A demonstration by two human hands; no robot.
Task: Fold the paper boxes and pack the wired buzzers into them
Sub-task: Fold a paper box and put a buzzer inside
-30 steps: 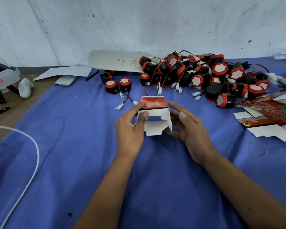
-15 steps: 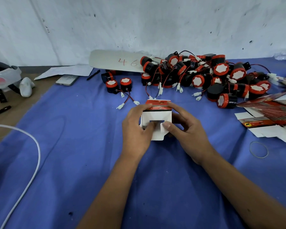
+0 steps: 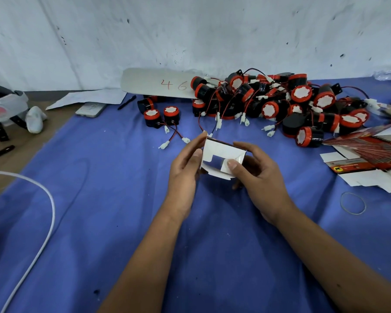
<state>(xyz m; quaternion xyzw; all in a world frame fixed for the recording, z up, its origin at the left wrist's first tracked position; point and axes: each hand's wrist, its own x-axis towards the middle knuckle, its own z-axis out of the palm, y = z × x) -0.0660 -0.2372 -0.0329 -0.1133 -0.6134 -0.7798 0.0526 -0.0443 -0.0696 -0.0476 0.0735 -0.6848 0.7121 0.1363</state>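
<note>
Writing "46" in red on white card (image 3: 158, 83) at 11 o'clock. Both hands, left hand (image 3: 182, 170) and right hand (image 3: 259, 175), pinch one half-folded box (image 3: 221, 154). Buzzers (image 3: 280, 102) heaped at 1 o'clock, too many to count; two more (image 3: 161, 116) stand apart.

Paper box (image 3: 221, 154): far red face mostly hidden behind its white flaps; print unreadable. Right-hand fingers (image 3: 244, 145): tips concealed behind the box. Flat box stack (image 3: 370, 152), right of the fingers: cut by the frame edge. Buzzer pile (image 3: 280, 102), beyond the fingers: count indeterminate.
</note>
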